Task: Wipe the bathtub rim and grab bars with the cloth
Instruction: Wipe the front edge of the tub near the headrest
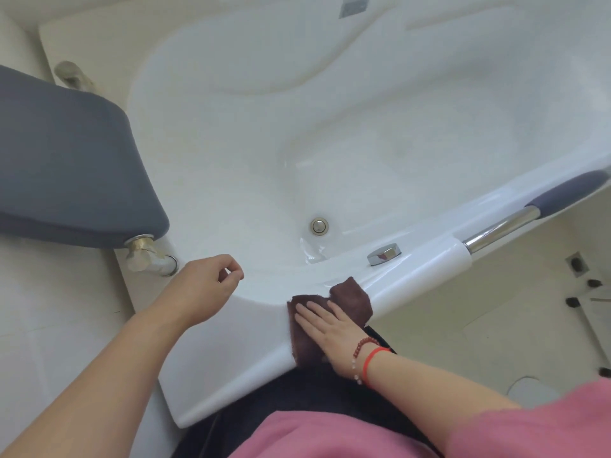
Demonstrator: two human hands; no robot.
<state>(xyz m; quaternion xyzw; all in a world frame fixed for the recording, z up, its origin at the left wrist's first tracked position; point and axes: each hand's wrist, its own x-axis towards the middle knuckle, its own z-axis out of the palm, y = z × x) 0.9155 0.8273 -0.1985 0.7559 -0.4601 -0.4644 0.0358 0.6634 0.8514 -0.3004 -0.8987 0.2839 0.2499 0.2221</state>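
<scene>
Cloth [344, 300], a dark brown terry rag with a fuzzy nap, lies rumpled and partly folded over the near rim of the white bathtub [231, 332], at about 6 o'clock in the view. The right hand [325, 335] lies flat on it with fingers straight and together, pressing it against the glossy rim. The left hand [206, 285] hovers at 9 o'clock from the cloth, fingers loosely curled, holding nothing. Toward 2 o'clock a chrome knob [383, 254] sits on the rim, and beyond it a chrome grab bar [502, 229] with a grey padded grip.
</scene>
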